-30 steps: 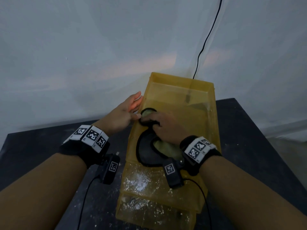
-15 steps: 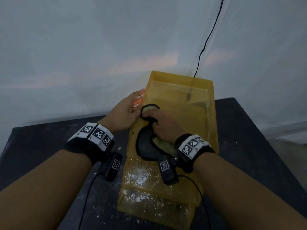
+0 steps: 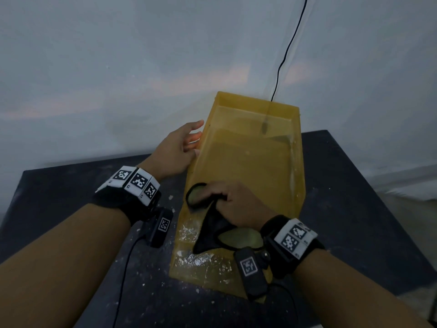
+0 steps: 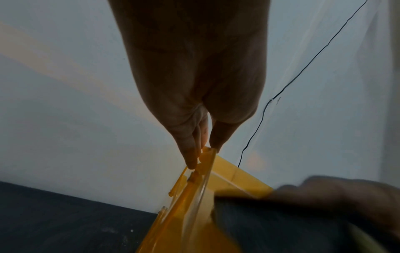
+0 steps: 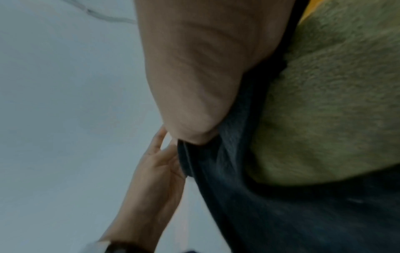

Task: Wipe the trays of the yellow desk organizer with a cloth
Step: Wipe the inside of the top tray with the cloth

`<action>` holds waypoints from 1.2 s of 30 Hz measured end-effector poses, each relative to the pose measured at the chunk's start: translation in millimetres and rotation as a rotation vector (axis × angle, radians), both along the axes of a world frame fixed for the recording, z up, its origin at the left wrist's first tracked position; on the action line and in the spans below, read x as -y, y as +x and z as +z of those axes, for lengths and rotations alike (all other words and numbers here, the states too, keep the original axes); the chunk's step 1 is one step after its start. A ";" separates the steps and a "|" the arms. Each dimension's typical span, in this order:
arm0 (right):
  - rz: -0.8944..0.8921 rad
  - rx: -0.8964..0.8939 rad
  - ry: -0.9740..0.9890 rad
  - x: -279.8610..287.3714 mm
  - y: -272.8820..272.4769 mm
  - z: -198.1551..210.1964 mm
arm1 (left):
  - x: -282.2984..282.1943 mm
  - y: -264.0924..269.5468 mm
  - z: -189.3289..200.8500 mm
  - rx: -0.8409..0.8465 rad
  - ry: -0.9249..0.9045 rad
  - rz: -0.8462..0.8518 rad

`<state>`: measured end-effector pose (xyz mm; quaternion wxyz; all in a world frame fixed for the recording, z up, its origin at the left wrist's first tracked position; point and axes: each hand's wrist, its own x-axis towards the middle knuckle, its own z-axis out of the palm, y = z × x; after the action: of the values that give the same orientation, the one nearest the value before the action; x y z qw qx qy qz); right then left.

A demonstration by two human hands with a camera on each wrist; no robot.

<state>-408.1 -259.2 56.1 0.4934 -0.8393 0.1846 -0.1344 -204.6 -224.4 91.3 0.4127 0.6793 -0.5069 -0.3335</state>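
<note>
Free room: we find the far half of the top tray (image 3: 250, 147) of the yellow organizer (image 3: 248, 162) bare and open from above. Obstacles: our right hand (image 3: 236, 202) and the cloth (image 3: 212, 228) fill its near half; our left hand (image 3: 177, 152) lies flat against its left wall; the wall (image 3: 118, 67) stands just behind its far end, where a black cable (image 3: 287, 48) hangs. Open desk (image 3: 354, 185) lies to the right.

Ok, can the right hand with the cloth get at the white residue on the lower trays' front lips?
Probably yes: the residue lies exposed just ahead of the right hand, nothing covers it, and the left hand steadies the organizer.
</note>
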 end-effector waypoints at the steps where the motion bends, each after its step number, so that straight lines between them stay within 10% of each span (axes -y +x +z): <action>1: -0.108 0.023 -0.021 4.0 1.4 -0.8 | -3.6 -0.6 -0.4 -0.009 -0.002 -0.003; 9: -0.049 -0.118 -0.182 -11.3 -10.5 2.7 | -15.6 -11.2 1.5 0.065 -0.006 0.060; 16: -0.841 -0.321 -0.259 -11.0 -50.6 -4.4 | 0.9 -28.1 1.0 0.297 0.061 0.048; 36: -0.886 -0.400 -0.027 106.4 -8.4 8.3 | 58.1 -18.1 12.1 0.351 0.128 0.055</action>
<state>-416.5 -365.6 64.4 0.3328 -0.6957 0.6135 -0.1698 -222.7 -282.4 103.4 0.2830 0.7656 -0.5300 -0.2301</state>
